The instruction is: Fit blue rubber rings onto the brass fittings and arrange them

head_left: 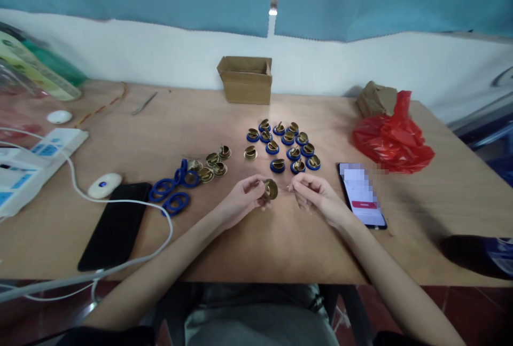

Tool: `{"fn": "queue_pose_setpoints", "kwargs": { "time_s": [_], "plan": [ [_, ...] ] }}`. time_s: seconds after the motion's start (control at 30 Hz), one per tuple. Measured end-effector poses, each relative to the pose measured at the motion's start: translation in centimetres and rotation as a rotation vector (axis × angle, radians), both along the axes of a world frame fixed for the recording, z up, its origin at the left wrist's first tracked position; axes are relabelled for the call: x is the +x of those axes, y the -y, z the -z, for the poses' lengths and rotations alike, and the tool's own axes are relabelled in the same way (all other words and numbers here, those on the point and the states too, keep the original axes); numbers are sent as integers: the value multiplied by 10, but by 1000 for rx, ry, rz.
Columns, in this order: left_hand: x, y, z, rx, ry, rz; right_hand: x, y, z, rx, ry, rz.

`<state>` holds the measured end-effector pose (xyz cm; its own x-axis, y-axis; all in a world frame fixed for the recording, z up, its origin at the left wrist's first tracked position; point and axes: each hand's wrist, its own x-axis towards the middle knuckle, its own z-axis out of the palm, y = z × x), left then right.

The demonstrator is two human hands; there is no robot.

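Observation:
My left hand [250, 196] is closed on a round, brass-coloured metal cap [271, 189], held above the table with its hollow side partly showing. Just to the right, my right hand [315, 194] pinches something small and thin, too fine to name, pointing toward the cap. Beyond my hands stand several brass pieces seated in blue rings [277, 165], each with a raised flap. One brass piece without a blue ring [250, 153] lies beside that group. Left of my hands are several more bare brass pieces [219, 168] and loose blue rings [175, 203].
A small open cardboard box [248, 87] stands against the wall. To the right are a lit phone [358, 191], a knotted red plastic bag [393, 140] and a dark bottle [476, 255]. A dark phone [116, 228], white cable [170, 234] and power strip [60, 146] lie left.

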<state>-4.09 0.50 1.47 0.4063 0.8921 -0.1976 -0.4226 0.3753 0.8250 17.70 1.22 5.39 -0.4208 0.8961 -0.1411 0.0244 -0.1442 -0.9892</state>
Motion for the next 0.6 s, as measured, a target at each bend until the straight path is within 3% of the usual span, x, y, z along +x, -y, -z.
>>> {"fn": "queue_pose_setpoints", "kwargs": {
  "time_s": [0.27,0.6],
  "plan": [
    [4,0,5,26,-138,103,-13,4,10,-179,-191,-74],
    [7,3,-6,33,-144,97,-21,4,18,-164,-204,-146]
  ]
}}
